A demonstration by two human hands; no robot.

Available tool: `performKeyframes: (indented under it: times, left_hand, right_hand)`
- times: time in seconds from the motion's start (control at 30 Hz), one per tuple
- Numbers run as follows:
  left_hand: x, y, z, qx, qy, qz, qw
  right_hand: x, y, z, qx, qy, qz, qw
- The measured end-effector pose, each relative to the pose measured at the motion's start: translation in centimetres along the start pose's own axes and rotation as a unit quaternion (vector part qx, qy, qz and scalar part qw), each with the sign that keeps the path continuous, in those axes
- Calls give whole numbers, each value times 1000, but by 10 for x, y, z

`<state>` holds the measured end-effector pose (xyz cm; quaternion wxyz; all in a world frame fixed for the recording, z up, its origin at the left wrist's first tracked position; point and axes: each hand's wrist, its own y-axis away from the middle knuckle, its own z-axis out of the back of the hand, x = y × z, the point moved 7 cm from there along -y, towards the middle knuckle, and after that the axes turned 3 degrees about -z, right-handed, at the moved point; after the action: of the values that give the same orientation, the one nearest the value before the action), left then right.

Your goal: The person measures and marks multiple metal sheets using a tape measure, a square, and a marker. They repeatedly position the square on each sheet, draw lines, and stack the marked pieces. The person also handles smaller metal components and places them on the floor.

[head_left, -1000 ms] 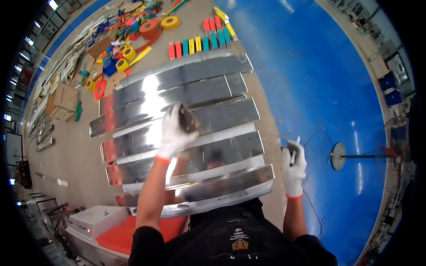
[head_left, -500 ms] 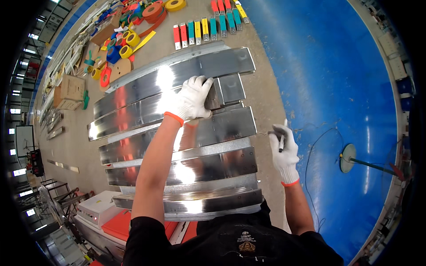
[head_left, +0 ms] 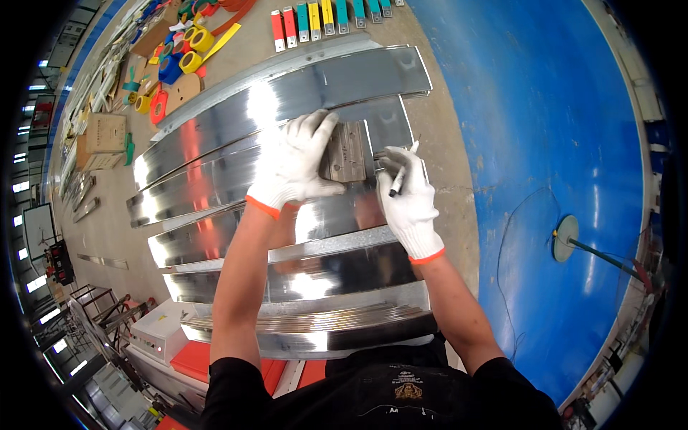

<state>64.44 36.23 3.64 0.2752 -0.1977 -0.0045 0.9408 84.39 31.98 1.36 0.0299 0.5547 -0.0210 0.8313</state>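
Across the concrete floor, shiny curved metal strips laid side by side, running left to right. On a middle strip, a small grey metal template plate, lying flat. Left hand in a white glove, fingers spread flat, pressing on the plate's left edge. Right hand, gloved too, fingers curled shut around a black marker pen, tip just beside the plate's right edge. Far left, colourful tape rolls and a cardboard box. Far side, coloured blocks in a row. Right, blue floor with a round stand base.
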Motion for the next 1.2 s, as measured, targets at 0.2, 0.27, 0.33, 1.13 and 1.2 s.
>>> performKeyframes:
  times: [0.2, 0.27, 0.33, 1.13, 1.2]
  left_hand:
    - [3, 5, -10, -24, 15, 0, 1000]
    - [0, 0, -8, -33, 19, -5, 999]
    - [1, -1, -3, -35, 38, -9, 999]
    - [10, -11, -20, -17, 26, 14, 999]
    - [10, -12, -20, -21, 24, 12, 999]
  right_hand:
    - [4, -5, -13, -11, 71, 30, 997]
    - [4, -5, -15, -9, 84, 36, 996]
    - [3, -6, -14, -13, 91, 47, 995]
    - [-4, -10, -20, -21, 74, 83, 994]
    - [-4, -10, -20, -21, 75, 88, 993]
